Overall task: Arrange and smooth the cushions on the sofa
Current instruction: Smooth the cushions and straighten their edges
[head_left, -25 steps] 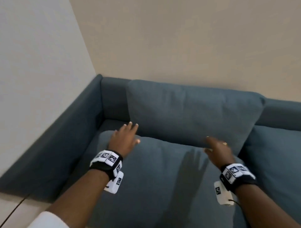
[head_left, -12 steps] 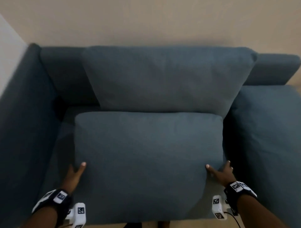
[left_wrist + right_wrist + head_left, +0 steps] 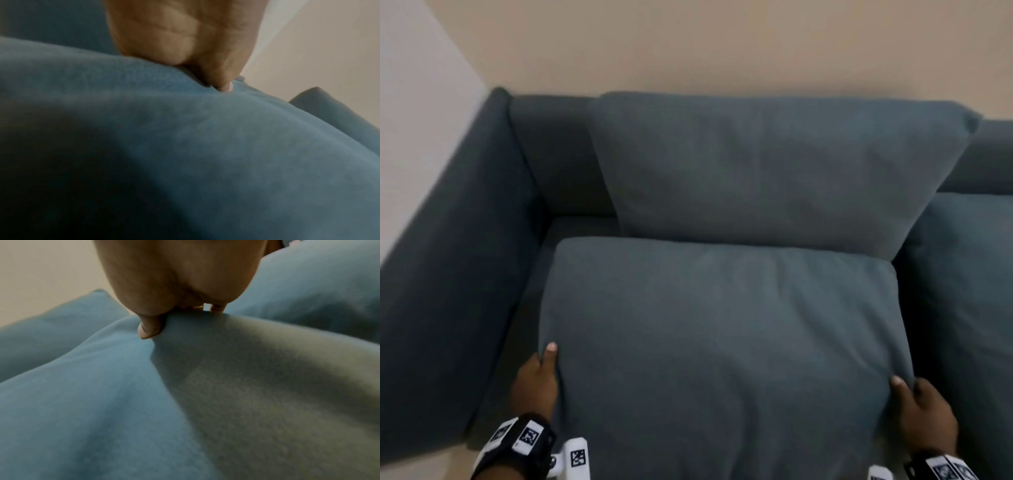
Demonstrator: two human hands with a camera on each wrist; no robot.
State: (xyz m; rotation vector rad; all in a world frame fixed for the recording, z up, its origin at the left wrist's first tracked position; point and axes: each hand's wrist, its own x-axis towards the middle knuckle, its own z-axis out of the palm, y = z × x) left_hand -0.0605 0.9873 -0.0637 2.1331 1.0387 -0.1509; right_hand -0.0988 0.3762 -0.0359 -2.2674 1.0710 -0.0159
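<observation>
Nearest the front edge of the sofa [image 3: 448,274], the person's two hands clamp opposite sides of the seat cushion [image 3: 722,342]. The left hand [image 3: 536,380] grips its left side, thumb on top and fingers hidden beneath. The right hand [image 3: 924,414] pinches a fold of fabric at the right side, the thumb pressed into the cloth in the right wrist view. The seat cushion lies on the sofa's seat, near the left arm, creased toward both grips. Behind it, the back cushion [image 3: 774,171] leans on the sofa's backrest, its lower edge touching the seat cushion's far edge. A second seat cushion [image 3: 969,291] lies just beside, at the right.
</observation>
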